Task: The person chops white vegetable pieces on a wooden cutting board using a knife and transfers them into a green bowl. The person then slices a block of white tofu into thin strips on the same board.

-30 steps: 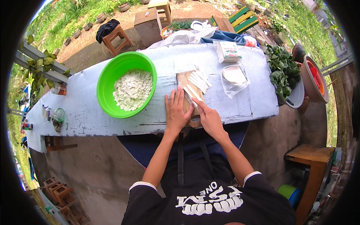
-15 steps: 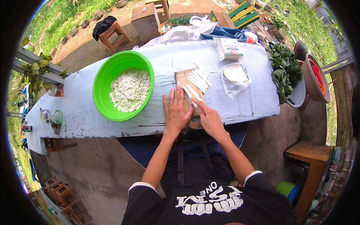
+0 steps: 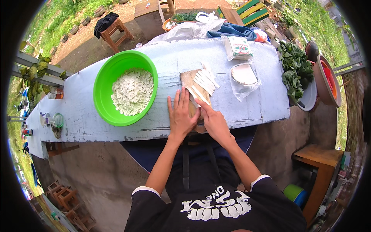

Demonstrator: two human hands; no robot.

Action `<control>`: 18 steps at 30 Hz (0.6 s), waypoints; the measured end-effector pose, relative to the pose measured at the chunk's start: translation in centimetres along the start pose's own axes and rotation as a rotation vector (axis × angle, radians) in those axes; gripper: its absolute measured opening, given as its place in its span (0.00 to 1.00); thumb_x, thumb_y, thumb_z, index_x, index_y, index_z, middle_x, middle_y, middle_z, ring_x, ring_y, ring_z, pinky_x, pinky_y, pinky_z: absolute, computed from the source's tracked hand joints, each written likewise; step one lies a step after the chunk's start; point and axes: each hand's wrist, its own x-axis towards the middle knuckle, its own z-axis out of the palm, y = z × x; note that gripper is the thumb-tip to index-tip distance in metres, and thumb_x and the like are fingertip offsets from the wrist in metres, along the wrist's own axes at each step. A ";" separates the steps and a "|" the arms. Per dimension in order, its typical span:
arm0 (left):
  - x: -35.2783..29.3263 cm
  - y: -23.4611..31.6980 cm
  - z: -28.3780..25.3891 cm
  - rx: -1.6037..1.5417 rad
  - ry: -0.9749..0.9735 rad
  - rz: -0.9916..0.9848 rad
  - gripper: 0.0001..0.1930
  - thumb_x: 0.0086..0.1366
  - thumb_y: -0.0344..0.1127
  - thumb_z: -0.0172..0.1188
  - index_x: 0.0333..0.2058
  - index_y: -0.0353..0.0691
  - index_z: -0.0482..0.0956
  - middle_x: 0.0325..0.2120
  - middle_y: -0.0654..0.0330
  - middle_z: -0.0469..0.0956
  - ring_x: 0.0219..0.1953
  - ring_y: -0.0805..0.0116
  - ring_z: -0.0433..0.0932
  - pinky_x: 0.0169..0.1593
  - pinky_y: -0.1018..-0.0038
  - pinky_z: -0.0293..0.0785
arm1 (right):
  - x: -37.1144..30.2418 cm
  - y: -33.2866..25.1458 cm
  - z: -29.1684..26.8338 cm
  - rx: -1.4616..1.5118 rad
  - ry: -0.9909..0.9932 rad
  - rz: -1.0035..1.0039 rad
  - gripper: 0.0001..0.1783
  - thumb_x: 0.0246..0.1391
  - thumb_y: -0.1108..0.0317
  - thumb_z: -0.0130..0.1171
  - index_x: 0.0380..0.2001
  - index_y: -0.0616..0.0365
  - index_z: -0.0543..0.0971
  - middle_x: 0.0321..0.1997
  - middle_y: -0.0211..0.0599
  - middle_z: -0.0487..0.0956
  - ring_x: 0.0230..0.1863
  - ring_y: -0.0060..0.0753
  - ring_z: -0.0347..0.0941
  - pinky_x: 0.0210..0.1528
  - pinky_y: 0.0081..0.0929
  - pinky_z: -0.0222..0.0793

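Observation:
A wooden cutting board (image 3: 188,79) lies on the white painted table (image 3: 170,58), with several long white strips (image 3: 206,80) across its far end. My left hand (image 3: 181,114) rests flat on the board's left side, fingers spread and holding nothing. Beside it, my right hand (image 3: 213,120) is at the board's near end with its index finger stretched forward. It grips what looks like a knife (image 3: 196,96), whose thin pale blade lies over the board. A green bowl (image 3: 101,92) with many small white cut pieces stands to the left.
A clear bag with a white block (image 3: 242,75) and a printed packet (image 3: 237,47) lie right of the board. Leafy greens (image 3: 293,67) fill a white basin at the table's right end, beside a brown-and-orange pot (image 3: 328,79). Jars (image 3: 57,120) stand far left. A wooden bench (image 3: 319,162) is lower right.
Both hands stay on the board in nearly the same pose; the view has only shifted slightly.

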 end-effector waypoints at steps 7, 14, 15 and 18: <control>-0.1 -0.1 0.4 0.044 0.020 0.012 0.42 0.66 0.53 0.64 0.70 0.30 0.66 0.74 0.49 0.62 0.77 0.51 0.56 0.79 0.45 0.39 | -0.7 1.3 -0.2 -0.056 0.010 -0.041 0.21 0.77 0.60 0.45 0.68 0.36 0.72 0.29 0.67 0.80 0.34 0.75 0.78 0.37 0.62 0.73; -0.1 -0.2 0.6 0.047 0.038 0.016 0.41 0.66 0.52 0.64 0.70 0.31 0.66 0.75 0.50 0.61 0.77 0.50 0.56 0.79 0.44 0.40 | -2.1 1.8 -0.4 -0.069 0.012 -0.019 0.21 0.78 0.62 0.45 0.68 0.36 0.72 0.29 0.64 0.81 0.35 0.73 0.79 0.36 0.58 0.72; -0.1 -0.3 0.6 0.045 0.038 0.017 0.41 0.66 0.52 0.64 0.70 0.31 0.66 0.75 0.51 0.61 0.77 0.50 0.56 0.79 0.44 0.40 | -2.4 1.8 -0.5 -0.069 0.013 -0.016 0.20 0.77 0.62 0.46 0.68 0.36 0.72 0.29 0.64 0.80 0.34 0.72 0.78 0.36 0.58 0.71; -0.1 -0.3 0.6 0.060 0.039 0.026 0.41 0.66 0.52 0.64 0.70 0.31 0.66 0.75 0.51 0.62 0.77 0.50 0.55 0.79 0.44 0.40 | -3.2 2.4 -0.4 -0.048 0.029 -0.034 0.20 0.77 0.62 0.46 0.68 0.36 0.73 0.27 0.63 0.79 0.32 0.72 0.78 0.35 0.57 0.70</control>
